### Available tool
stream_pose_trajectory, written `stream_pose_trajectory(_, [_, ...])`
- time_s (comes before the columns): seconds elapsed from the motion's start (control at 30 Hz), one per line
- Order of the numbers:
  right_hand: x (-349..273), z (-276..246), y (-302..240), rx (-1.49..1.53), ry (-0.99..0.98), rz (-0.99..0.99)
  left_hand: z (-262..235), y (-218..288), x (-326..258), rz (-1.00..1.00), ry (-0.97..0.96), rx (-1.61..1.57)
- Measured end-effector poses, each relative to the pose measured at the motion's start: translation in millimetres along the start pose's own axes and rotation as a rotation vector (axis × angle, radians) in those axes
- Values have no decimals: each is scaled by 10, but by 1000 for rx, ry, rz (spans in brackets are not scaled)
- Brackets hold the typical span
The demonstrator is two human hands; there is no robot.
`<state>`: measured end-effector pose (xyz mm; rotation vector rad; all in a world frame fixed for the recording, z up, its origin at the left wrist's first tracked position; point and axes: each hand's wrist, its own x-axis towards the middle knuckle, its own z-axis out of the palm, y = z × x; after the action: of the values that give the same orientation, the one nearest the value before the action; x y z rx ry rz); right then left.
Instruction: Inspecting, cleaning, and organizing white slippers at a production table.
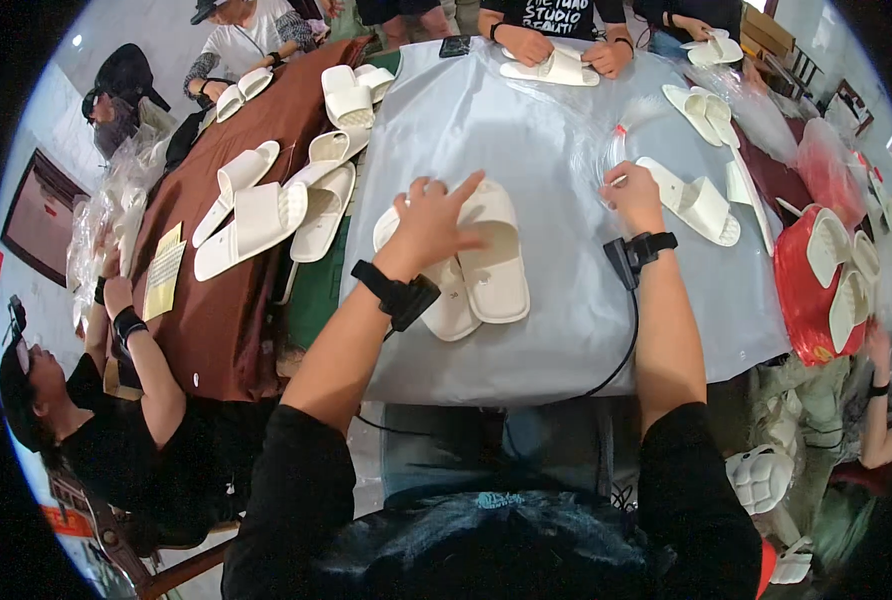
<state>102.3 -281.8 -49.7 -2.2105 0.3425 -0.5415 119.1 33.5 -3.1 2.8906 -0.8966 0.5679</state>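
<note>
A pair of cream slippers lies side by side before me on the grey-covered table; the right slipper (497, 270) shows more fully than the left slipper (450, 308). Over their straps is my left hand (426, 228), fingers spread and holding nothing; it hides much of the left slipper. To the right, my right hand (634, 196) is closed in a pinch at the near end of a clear, thin plastic bundle (616, 150) with a red spot. What sits between those fingertips is too small to make out. Each wrist wears a black strap with a small box.
Right of my right hand lies another cream slipper pair (701, 208). Across the table, a person's hands hold a slipper (551, 68). More slippers (251, 225) rest on the brown-covered table at left, near a yellow paper (164, 275). A red bag (811, 300) with slippers stands at right.
</note>
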Motion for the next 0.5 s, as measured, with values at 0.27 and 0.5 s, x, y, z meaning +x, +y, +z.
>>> stream_pose_trajectory(0.27, [84, -250, -51, 547, -215, 281, -55, 485, 691, 97, -391, -852])
stream_pose_trajectory(0.5, [47, -157, -61, 748, -325, 266, 384, 1003, 998, -381, -658, -1410])
